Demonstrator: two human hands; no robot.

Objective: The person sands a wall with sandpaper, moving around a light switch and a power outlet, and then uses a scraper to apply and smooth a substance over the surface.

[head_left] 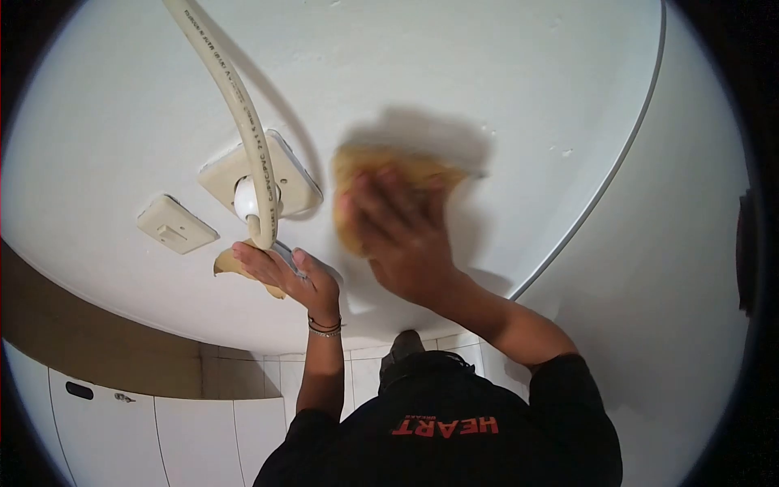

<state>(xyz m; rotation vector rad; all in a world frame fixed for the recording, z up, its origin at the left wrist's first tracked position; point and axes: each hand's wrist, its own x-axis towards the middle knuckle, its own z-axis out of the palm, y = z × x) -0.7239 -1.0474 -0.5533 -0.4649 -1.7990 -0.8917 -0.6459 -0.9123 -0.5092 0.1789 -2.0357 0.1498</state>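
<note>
Nearest is the black shirt point(454, 450), low and to the right of the socket plate point(298, 180). Right of that plate, at the white wall point(503, 65), the right hand point(410, 239) grasps a tan sheet point(350, 166) under its fingers, which are blurred. Just below the plate, the left hand point(307, 280) has its fingers extended over a second tan piece point(230, 261); whether they grip it I cannot tell. A cream cable point(247, 122) rises from the plate's plug point(244, 199); left of the plate sits a switch point(178, 225)

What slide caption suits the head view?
Right hand on blurred yellowish sheet, smooth white wall; left hand near thick beige cable.
</note>
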